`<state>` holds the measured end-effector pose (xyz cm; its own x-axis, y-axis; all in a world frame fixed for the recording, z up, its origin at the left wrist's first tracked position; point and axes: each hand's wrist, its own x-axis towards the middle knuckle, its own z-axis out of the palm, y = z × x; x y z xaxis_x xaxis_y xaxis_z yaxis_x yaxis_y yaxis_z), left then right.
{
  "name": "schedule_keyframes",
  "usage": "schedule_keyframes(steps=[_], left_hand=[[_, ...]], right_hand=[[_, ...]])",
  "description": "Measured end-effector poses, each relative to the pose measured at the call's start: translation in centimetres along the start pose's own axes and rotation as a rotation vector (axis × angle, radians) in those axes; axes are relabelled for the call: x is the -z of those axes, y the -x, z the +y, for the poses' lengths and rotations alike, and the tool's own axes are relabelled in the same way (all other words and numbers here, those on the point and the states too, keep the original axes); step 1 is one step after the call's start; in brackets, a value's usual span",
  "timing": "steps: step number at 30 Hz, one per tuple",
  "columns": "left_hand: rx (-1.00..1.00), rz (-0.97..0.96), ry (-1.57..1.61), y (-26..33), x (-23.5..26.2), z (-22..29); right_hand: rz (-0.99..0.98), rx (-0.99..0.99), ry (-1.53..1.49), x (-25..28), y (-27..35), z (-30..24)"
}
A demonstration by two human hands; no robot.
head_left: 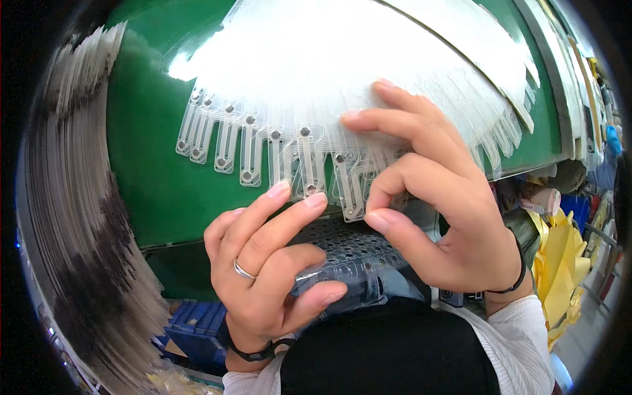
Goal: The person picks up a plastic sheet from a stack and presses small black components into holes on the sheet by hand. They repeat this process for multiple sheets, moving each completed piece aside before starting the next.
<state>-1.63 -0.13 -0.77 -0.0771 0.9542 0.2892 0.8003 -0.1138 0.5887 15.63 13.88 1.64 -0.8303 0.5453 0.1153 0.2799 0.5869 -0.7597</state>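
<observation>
The left grip is closed on a clear sheet (349, 253): the left hand (263, 270) rises from the lower edge with its back toward the camera, a ring on one finger and a dark band at the wrist, its thumb pressed across the sheet's lower face and its fingers curled up over the sheet's near edge, fingertips touching the tabs of the sheet stack (342, 99) above. The held sheet is a see-through film dotted with rows of small holes or contacts, lying tilted between the two hands, just below the table (151, 171) edge and above the person's dark lap. To the far left a fanned pile of thin sheets (79, 197), pale with dark smudged edges, curves along the rim of the view, and blue bins (197, 326) sit beneath the left wrist. The table is green, and the stack lies on it as a broad fan of translucent films whose near edge ends in comb-like tabs with round metal dots. The right hand (447, 197) comes in from the lower right, a white sleeve and a thin dark band at its wrist; its grip is narrow, thumb and forefinger bent toward each other in a pinch at a tab on the stack's near edge, while the other three fingers lie stretched flat on the films, pointing left. Whether the pinch has actually caught a tab I cannot tell. Yellow material (559, 263) is bunched at the far right.
</observation>
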Motion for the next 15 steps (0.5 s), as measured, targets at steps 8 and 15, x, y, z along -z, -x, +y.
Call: schedule_keyframes(steps=[8,15], left_hand=[[0.005,-0.018,-0.038,0.34,0.19,-0.27],[-0.003,-0.020,-0.041,0.42,0.30,-0.36]], right_hand=[[-0.001,0.002,0.002,-0.31,-0.23,-0.13],[-0.011,0.005,0.037,-0.48,-0.32,-0.28]])
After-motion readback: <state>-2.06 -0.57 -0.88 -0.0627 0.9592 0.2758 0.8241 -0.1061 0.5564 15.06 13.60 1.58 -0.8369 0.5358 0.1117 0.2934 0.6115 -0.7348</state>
